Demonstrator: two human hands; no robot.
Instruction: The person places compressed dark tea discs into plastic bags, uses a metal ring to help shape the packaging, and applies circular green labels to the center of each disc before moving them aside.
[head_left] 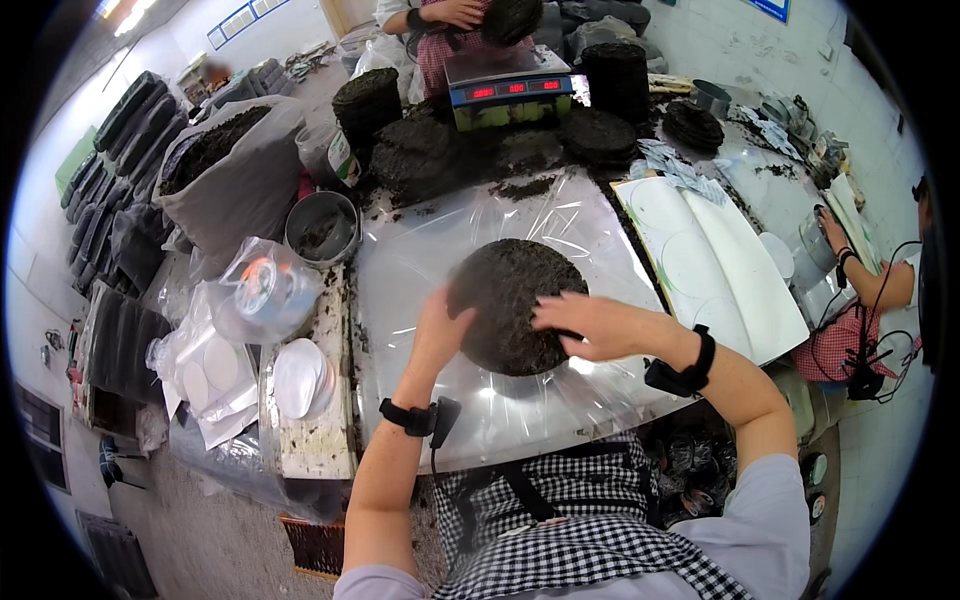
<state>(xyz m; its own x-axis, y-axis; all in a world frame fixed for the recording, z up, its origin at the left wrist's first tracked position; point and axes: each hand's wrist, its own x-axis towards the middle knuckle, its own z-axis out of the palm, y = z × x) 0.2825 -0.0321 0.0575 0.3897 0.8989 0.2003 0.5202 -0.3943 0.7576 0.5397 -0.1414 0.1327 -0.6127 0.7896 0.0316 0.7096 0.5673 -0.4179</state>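
Observation:
A thick, dark brown-black round cake of pressed leafy material [525,300] is between my hands, over the clear plastic sheet [410,400] on the table in front of me. My left hand [440,325] grips the cake's left edge; motion blurs it, and part of its fingers is hard to make out. On the right side, my right hand [595,327] has its fingers curled over the cake's edge and top. Whether the cake rests fully on the sheet, I cannot tell. Black bands circle both my wrists.
A digital scale [510,88] stands at the far side between dark cake stacks [615,80], with a person behind it. White paper sheets [715,270] lie right, near another person's arm. Left are a metal pot [322,228], a large sack [235,180] and white paper discs [300,378].

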